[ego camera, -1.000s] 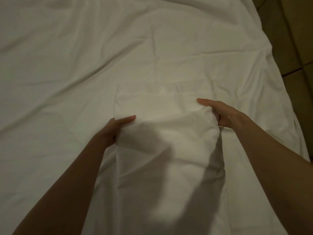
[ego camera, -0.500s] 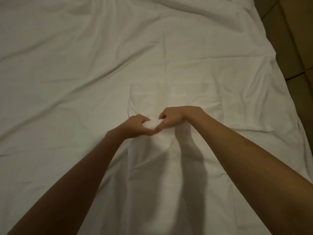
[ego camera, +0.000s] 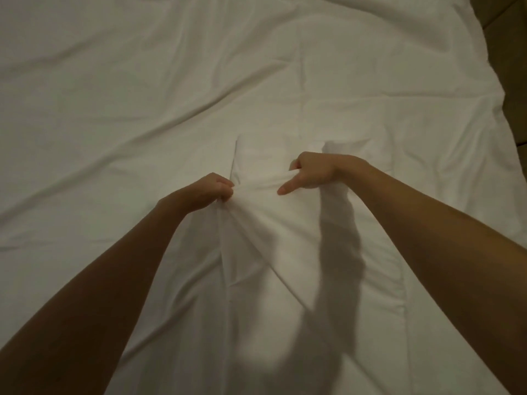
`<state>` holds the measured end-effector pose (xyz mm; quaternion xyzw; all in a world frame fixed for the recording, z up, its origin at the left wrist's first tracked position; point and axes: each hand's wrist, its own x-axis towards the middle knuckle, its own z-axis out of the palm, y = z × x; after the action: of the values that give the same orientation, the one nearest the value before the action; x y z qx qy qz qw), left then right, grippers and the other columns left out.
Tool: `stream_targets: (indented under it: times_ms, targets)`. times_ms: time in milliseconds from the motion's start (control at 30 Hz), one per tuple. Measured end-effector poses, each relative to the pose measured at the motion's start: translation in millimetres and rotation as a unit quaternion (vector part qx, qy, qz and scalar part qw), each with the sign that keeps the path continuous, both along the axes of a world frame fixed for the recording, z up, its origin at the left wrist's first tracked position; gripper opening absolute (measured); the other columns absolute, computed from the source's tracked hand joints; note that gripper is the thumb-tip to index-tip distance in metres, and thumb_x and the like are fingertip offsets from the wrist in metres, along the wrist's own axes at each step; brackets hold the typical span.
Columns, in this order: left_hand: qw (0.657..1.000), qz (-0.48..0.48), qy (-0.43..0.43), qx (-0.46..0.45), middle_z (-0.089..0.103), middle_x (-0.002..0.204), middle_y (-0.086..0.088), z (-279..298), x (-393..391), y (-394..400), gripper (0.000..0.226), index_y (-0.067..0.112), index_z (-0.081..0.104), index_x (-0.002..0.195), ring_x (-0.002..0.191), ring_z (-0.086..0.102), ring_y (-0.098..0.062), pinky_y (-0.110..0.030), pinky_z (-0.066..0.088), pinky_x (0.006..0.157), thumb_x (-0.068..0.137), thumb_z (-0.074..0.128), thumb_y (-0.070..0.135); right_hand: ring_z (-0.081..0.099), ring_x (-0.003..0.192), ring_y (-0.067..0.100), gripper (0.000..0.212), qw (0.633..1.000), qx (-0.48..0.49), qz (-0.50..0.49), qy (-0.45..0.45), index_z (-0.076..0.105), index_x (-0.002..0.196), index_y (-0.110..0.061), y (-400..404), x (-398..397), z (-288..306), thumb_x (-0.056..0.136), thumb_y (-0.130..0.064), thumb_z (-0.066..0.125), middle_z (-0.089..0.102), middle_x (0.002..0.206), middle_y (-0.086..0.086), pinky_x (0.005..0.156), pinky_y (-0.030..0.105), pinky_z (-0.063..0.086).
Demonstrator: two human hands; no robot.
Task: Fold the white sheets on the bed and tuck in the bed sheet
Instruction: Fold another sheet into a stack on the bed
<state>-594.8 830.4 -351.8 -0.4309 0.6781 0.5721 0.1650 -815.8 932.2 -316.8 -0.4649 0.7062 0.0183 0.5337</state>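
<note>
- White sheet [ego camera: 273,252] lies in a long strip down the middle of the bed, running from close to me up to where both of my hands are.
- It lies on top of the bed sheet [ego camera: 114,95], which is spread wide, has many soft wrinkles, and covers the whole bed.
- My left hand [ego camera: 205,192] has its fingers curled tight, pinching the strip at its left edge.
- My right hand [ego camera: 316,172] grips the bunched cloth from above, with one finger sticking out and pointing down at the strip.
- Between my two hands the cloth is pulled up into a small ridge, so that bit is off the bed.
- Past my hands I can see a flat piece of folded cloth with a straight left edge.
- I think I am in the middle of folding this strip, bringing the near part up and over the flat part.
- The fold is not done yet, because the cloth is bunched and not smooth.
- Next, I think I need to move my hands apart to the two corners, pull the edge straight, and lay it down so the sides line up.
- Tucking in the big sheet looks like it comes later.
- On the right, past the bed, I can see the brown floor [ego camera: 513,67].
</note>
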Motion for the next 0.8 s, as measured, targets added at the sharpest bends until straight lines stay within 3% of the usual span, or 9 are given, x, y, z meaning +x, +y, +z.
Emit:
stream_targets:
  times_ms: [133,233,333,400,467,533,633,700,800]
  targets:
    - [0.997,-0.003,0.014,-0.070,0.051,0.063,-0.003,-11.3,-4.9,-2.6,0.023,0.009,0.060,0.061,0.065,0.044,-0.016,-0.028,0.033,0.062,0.056,0.043,0.023,0.042,0.049,0.008,0.038,0.999,-0.041,-0.016,0.032,0.052,0.055,-0.017,8.8,-22.6,-2.5,0.078,-0.035,0.076,0.047,0.051,-0.006,0.054,0.023,0.033]
    - [0.987,0.069,0.015,-0.144,0.049,0.065,-0.004,-20.9,-9.8,0.7,0.021,0.013,0.056,0.062,0.066,0.043,-0.017,-0.030,0.033,0.062,0.073,0.044,0.027,0.053,0.064,0.012,0.029,0.988,-0.091,-0.028,0.118,0.057,0.058,-0.021,24.3,-42.9,-4.8,0.079,-0.032,0.075,0.056,0.062,-0.005,0.065,0.026,0.042]
    - [0.971,0.178,0.029,-0.155,0.056,0.067,-0.004,-19.0,-11.8,-12.8,0.014,0.015,0.059,0.071,0.066,0.051,-0.018,-0.028,0.039,0.065,0.079,0.054,0.025,0.054,0.095,0.023,0.017,0.960,-0.124,-0.029,0.249,0.064,0.074,-0.024,47.1,-57.1,-8.4,0.076,-0.038,0.073,0.060,0.090,0.000,0.085,0.036,0.039]
    - [0.973,0.221,0.018,-0.070,0.058,0.070,-0.005,-6.5,-9.8,-17.2,0.020,0.012,0.060,0.082,0.061,0.052,-0.017,-0.026,0.042,0.058,0.078,0.065,0.031,0.042,0.117,0.028,0.039,0.935,-0.145,-0.107,0.305,0.063,0.102,-0.024,64.9,-63.3,-11.9,0.071,-0.042,0.077,0.049,0.120,0.006,0.095,0.041,0.035]
    - [0.977,0.199,-0.026,0.073,0.058,0.073,-0.006,5.0,-4.3,-6.7,0.024,0.013,0.060,0.081,0.062,0.053,-0.016,-0.024,0.043,0.054,0.081,0.069,0.036,0.035,0.127,0.029,0.072,0.909,-0.155,-0.277,0.269,0.049,0.126,-0.021,84.3,-64.1,-13.8,0.066,-0.042,0.082,0.036,0.135,0.009,0.103,0.044,0.034]
    - [0.970,0.150,-0.057,0.181,0.067,0.076,-0.002,8.7,2.2,16.8,0.030,0.012,0.066,0.089,0.066,0.062,-0.015,-0.023,0.050,0.060,0.076,0.073,0.038,0.039,0.129,0.029,0.090,0.868,-0.131,-0.431,0.209,0.038,0.135,-0.014,105.6,-66.2,-22.3,0.063,-0.044,0.085,0.036,0.139,0.012,0.107,0.043,0.036]
    - [0.958,0.198,-0.027,0.204,0.074,0.096,-0.007,-1.1,2.2,49.2,0.045,0.005,0.066,0.111,0.085,0.071,-0.019,-0.029,0.058,0.071,0.073,0.079,0.026,0.053,0.119,0.026,0.095,0.828,-0.056,-0.548,0.103,0.044,0.133,-0.009,130.8,-64.8,-32.4,0.057,-0.050,0.086,0.052,0.132,0.009,0.103,0.041,0.044]
    - [0.938,0.286,0.000,0.198,0.072,0.102,-0.010,-6.5,-5.0,64.0,0.045,0.004,0.063,0.118,0.092,0.069,-0.022,-0.033,0.057,0.077,0.079,0.074,0.025,0.062,0.107,0.022,0.079,0.830,-0.043,-0.556,0.024,0.058,0.122,-0.012,136.6,-65.4,-32.9,0.057,-0.045,0.087,0.064,0.118,0.005,0.097,0.039,0.050]
    - [0.919,0.363,0.042,0.150,0.068,0.094,0.000,-2.4,-19.1,72.7,0.034,0.011,0.061,0.114,0.081,0.064,-0.012,-0.020,0.054,0.061,0.085,0.069,0.027,0.067,0.098,0.020,0.074,0.819,-0.041,-0.568,-0.068,0.065,0.115,-0.015,135.5,-69.9,-32.0,0.050,-0.041,0.091,0.070,0.108,0.003,0.095,0.037,0.051]
